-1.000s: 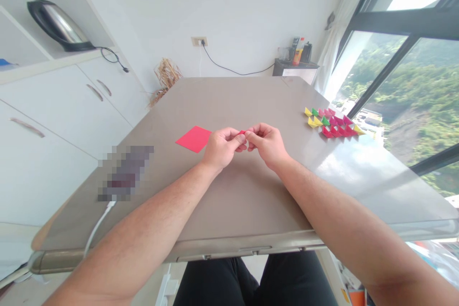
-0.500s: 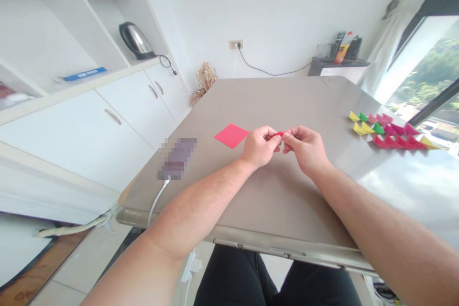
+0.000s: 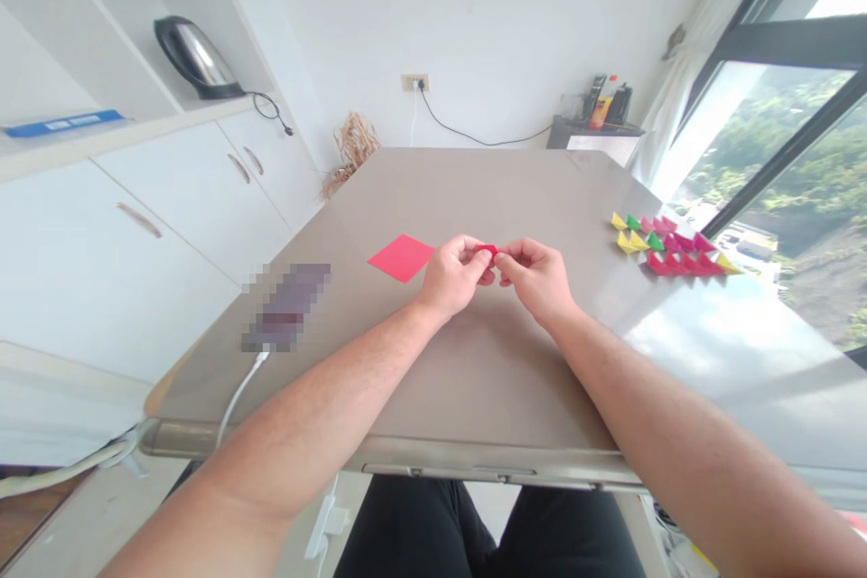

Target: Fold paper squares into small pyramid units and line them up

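Between my fingertips, above the middle of the table, is a small folded piece of red paper (image 3: pixel 486 249). My left hand (image 3: pixel 455 275) pinches its left side, thumb on top. My right hand (image 3: pixel 538 276) pinches the right side, and the two thumbs nearly meet. Fingers cover much of the paper, so its exact folded shape is hidden. Flat sheets of red paper (image 3: pixel 401 258) lie on the table just left of my left hand; whether it is one sheet or a stack I cannot tell.
Rows of folded paper pieces (image 3: pixel 684 264) in yellow, green, pink and red stand at the table's right. A blurred-out dark device (image 3: pixel 288 307) with a white cable (image 3: pixel 237 397) lies at the left. An electric kettle (image 3: pixel 200 59) sits on the shelf beyond.
The camera view swung left, then partly back right. Both hands keep hold of the red folded paper, and a little more of it shows above the thumbs now.
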`<action>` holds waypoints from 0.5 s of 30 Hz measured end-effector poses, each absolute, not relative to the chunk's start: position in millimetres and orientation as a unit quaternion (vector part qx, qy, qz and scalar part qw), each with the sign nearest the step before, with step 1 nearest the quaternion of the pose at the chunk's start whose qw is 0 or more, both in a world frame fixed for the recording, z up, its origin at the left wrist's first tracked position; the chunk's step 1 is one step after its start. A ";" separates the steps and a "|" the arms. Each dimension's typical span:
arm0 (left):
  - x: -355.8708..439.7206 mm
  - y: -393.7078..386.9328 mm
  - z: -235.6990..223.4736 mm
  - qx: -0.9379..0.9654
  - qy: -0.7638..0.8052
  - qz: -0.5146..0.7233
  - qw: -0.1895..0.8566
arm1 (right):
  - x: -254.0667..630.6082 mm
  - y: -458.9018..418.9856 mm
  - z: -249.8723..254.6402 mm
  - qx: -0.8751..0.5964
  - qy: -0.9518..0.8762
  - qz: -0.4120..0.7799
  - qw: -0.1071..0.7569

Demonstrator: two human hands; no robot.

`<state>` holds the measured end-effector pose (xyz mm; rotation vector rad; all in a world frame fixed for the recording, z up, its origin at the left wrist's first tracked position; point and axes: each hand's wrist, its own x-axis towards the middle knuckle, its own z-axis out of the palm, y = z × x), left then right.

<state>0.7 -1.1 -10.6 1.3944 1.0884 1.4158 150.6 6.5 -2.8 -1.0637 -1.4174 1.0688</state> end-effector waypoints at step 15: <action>-12.4 -3.9 2.0 0.734 0.487 0.434 0.190 | 158.2 -0.7 7.9 -0.457 -0.642 0.418 0.452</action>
